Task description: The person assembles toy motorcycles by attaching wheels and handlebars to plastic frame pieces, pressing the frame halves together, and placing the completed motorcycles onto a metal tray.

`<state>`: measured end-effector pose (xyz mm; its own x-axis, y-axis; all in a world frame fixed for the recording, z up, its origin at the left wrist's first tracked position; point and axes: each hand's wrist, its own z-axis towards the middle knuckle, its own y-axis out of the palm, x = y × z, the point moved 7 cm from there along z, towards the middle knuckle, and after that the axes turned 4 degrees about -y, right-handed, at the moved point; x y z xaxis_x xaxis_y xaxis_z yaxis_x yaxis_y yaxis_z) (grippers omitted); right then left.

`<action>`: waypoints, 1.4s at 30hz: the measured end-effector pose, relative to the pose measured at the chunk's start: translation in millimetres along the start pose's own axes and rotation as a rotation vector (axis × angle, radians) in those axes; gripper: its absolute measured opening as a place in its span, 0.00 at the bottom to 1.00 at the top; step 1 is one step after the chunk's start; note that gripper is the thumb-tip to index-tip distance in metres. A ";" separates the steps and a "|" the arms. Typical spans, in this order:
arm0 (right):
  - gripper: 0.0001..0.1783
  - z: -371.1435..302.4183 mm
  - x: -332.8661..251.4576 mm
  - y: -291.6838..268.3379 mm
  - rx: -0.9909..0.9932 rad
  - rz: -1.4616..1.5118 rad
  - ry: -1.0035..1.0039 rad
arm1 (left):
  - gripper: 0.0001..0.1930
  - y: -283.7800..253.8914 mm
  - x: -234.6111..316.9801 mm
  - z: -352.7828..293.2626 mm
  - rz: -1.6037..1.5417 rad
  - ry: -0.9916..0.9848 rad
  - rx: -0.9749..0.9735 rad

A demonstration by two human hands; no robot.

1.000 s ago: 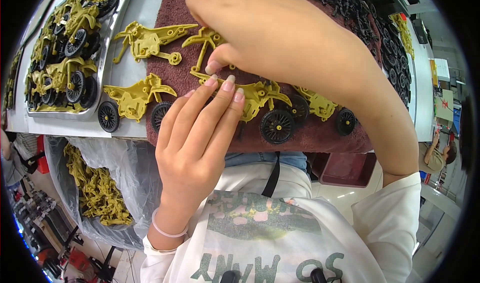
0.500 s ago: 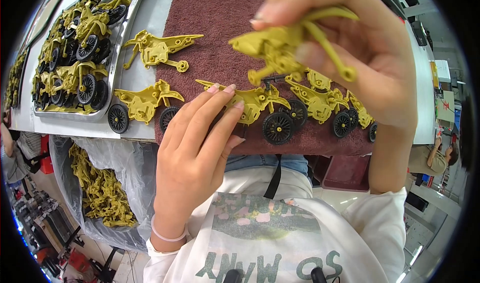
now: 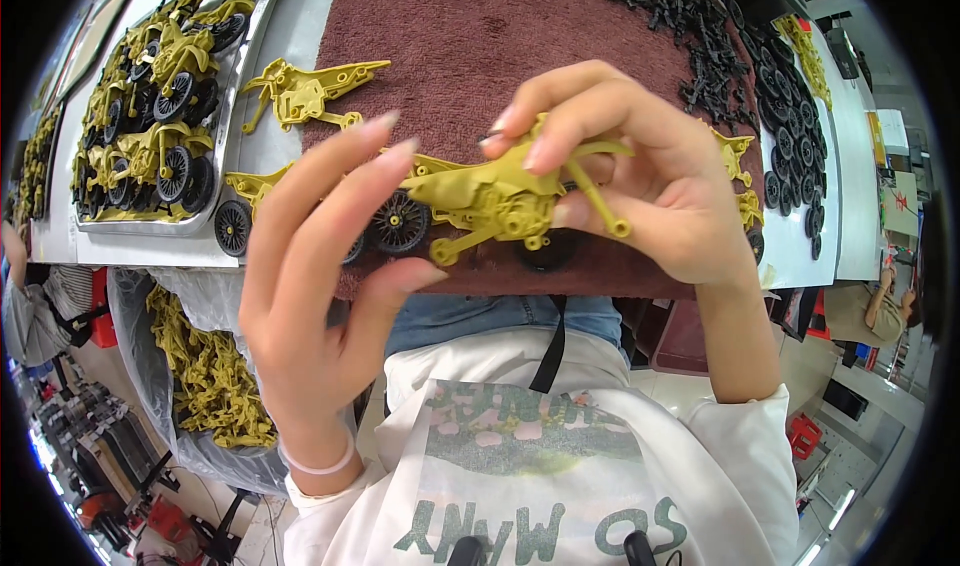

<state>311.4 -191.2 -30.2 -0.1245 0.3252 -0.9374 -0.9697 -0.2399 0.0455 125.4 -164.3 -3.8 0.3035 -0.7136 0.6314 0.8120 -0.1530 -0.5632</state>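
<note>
My right hand point(image 3: 655, 181) pinches a yellow plastic toy motorcycle body half point(image 3: 490, 201) above the towel, with its fork pointing down to the right. Beside its narrow end, my left hand point(image 3: 315, 296) is open, thumb and fingers spread around it; I see no clear contact. Beneath the hands lie more yellow halves with black spoked wheels point(image 3: 402, 223), largely covered. A bare yellow body half point(image 3: 305, 94) rests at the towel's left edge. Another wheel point(image 3: 233, 228) sits left of my left hand.
A maroon towel point(image 3: 430, 26) covers the table. A metal tray point(image 3: 150, 230) of wheeled yellow motorcycles stands left. Small black parts point(image 3: 665, 6) and loose black wheels point(image 3: 790, 146) lie right. Below the table's left edge, a plastic-lined container holds yellow parts point(image 3: 205, 366).
My right hand has brought the yellow body half down and left, nearer my body. My left hand has lifted off the halves on the towel and spread its fingers.
</note>
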 end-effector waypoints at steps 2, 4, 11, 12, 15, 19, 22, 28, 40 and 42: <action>0.14 2.8 -3.1 6.3 -0.004 0.028 0.029 | 0.24 7.0 -7.1 4.6 -0.006 0.022 -0.114; 0.18 5.1 -6.8 11.2 -0.110 -0.247 0.013 | 0.25 19.2 -11.7 4.1 0.072 0.043 -0.265; 0.17 0.7 -14.9 15.5 -0.056 -0.571 -0.004 | 0.20 23.5 -3.9 13.4 0.188 0.187 -0.313; 0.17 -0.6 -13.9 19.8 -0.053 -0.574 -0.002 | 0.20 23.4 -4.6 14.4 0.184 0.189 -0.314; 0.14 -1.8 -15.9 27.3 0.059 -0.841 -0.083 | 0.19 25.7 -4.7 12.2 0.247 0.231 -0.345; 0.13 -3.4 -15.7 29.5 0.095 -0.889 -0.103 | 0.20 27.3 -3.9 10.4 0.228 0.166 -0.349; 0.12 -6.2 -14.6 29.1 0.116 -0.931 -0.115 | 0.21 28.4 -7.3 10.3 0.190 0.137 -0.359; 0.13 -8.4 -13.3 32.0 0.199 -0.943 -0.162 | 0.21 30.6 -10.6 10.6 0.197 0.175 -0.311; 0.14 -12.4 -6.7 33.5 0.198 -1.071 -0.163 | 0.19 34.6 -15.6 8.2 0.143 0.019 -0.322; 0.20 -16.8 -4.4 29.5 0.270 -1.063 -0.065 | 0.19 34.4 -17.0 7.4 0.147 -0.053 -0.293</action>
<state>286.9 -215.1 -30.4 0.7984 0.2975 -0.5234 -0.6021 0.3966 -0.6930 151.8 -152.3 -29.9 0.4386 -0.7076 0.5541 0.5820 -0.2462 -0.7750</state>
